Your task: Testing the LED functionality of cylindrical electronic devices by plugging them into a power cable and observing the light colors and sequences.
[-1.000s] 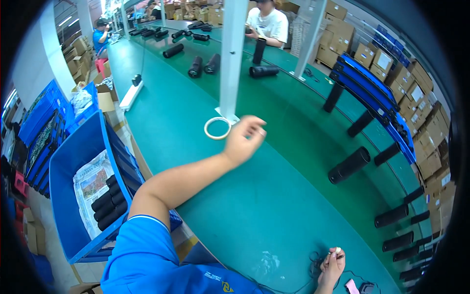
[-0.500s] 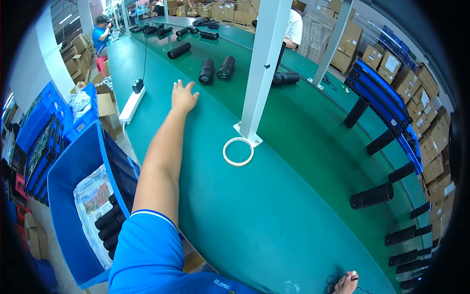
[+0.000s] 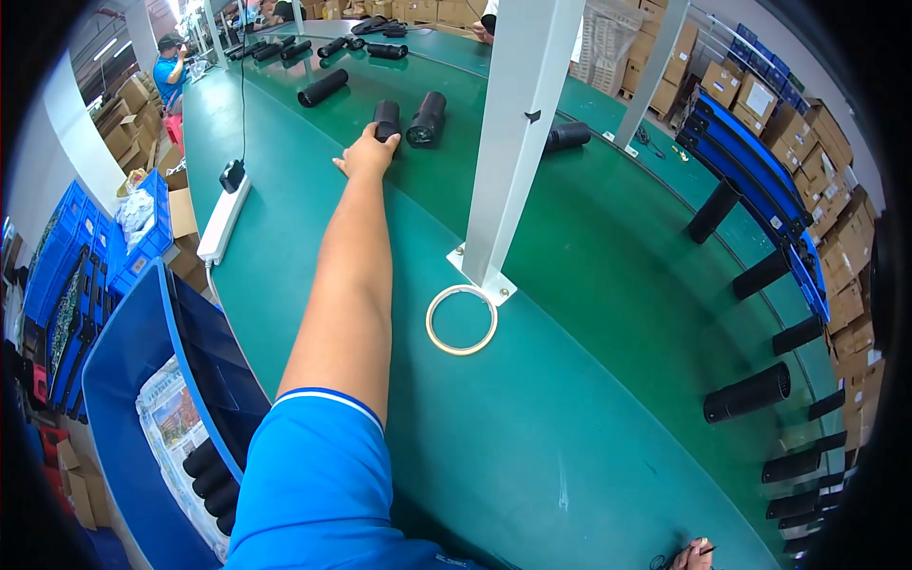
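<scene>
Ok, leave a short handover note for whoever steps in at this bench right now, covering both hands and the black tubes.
Left hand: stretched far across the green bench, fingers on the nearer black tube; grip not confirmed.
Right hand: at the lower edge, mostly out of view, by some thin black wires.
A second black tube lies just right of the first.
Done: tube reached.
Left: it has not been lifted off the bench.

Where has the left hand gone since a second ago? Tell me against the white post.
Yes. The left hand has moved away from the ring at the foot of the white post, out past the post, and now touches a black tube.
</scene>
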